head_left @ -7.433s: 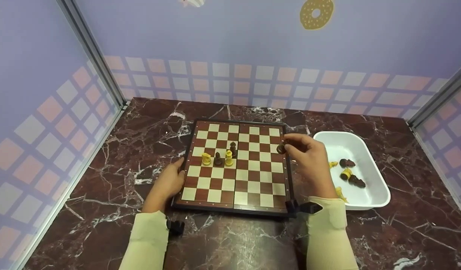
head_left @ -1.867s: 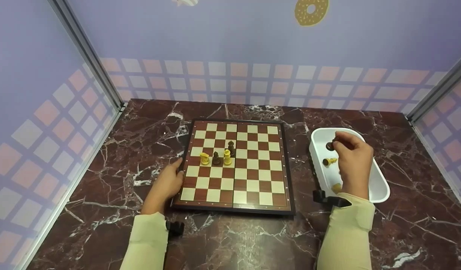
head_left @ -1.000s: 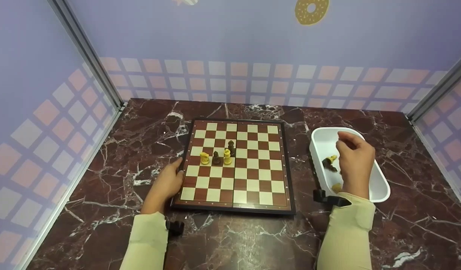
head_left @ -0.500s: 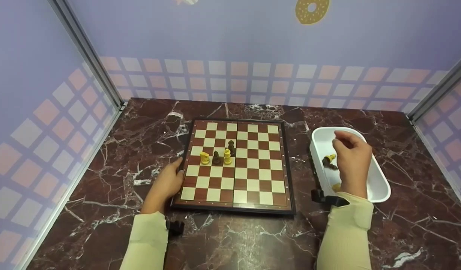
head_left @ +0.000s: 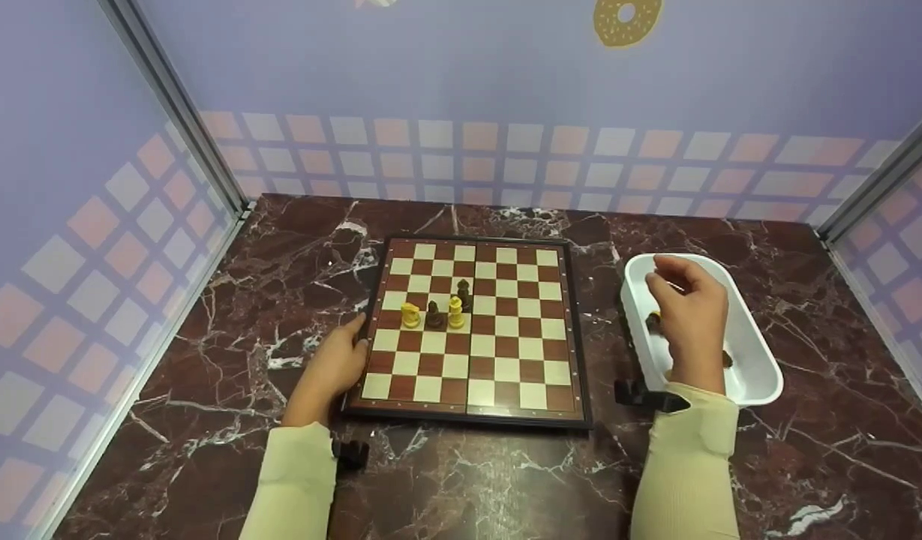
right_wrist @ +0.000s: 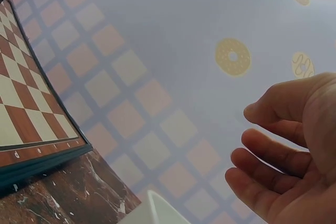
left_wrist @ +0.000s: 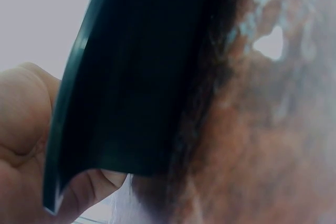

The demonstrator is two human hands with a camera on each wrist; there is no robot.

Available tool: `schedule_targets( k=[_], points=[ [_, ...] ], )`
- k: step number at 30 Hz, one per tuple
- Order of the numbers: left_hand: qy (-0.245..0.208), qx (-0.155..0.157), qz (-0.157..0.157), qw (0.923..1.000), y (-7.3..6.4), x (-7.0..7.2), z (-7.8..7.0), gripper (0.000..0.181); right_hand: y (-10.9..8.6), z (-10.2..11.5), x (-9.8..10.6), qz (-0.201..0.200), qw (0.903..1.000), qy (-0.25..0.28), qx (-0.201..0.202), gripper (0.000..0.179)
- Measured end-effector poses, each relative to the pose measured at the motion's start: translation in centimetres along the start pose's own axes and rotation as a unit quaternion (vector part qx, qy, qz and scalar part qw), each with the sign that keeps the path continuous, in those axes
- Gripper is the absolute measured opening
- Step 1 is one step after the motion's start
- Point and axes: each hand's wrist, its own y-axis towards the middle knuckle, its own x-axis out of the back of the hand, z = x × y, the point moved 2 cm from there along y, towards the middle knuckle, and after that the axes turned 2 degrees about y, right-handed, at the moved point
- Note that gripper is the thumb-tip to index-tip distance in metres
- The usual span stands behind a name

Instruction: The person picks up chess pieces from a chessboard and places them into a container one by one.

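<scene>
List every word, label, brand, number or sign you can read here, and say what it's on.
Readable text: none.
Board: small pale marks along its border, too small and blurred to read.
Wall: pictures such as a doughnut, no visible lettering.

Two hands: left hand (head_left: 337, 358), right hand (head_left: 689, 319). One chessboard (head_left: 498, 352) just right of left hand, bearing two yellow pieces (head_left: 455, 315), two dark pieces (head_left: 434, 318). Below right hand, one white tray (head_left: 758, 360); hand partly hides pieces inside, exact count unclear.
</scene>
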Motion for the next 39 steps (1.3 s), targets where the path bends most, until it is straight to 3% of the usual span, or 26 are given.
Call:
schedule_targets(
  k=[17, 35, 39],
  points=[
    [-0.005, 0.000, -0.004, 1.0000, 0.0, 0.1, 0.0, 0.051, -0.2, 0.5, -1.1, 0.029, 0.9994, 0.018, 0.012, 0.028],
    [-0.012, 0.019, 0.008, 0.9997, -0.1, 0.0, 0.0, 0.051, -1.0, 1.1, -2.8, 0.067, 0.9951, 0.027, 0.068, 0.029],
    [-0.012, 0.020, 0.008, 0.9997, -0.1, 0.0, 0.0, 0.051, -1.8, 2.5, -3.1, 0.076, 0.9944, 0.016, 0.072, 0.029]
  ],
)
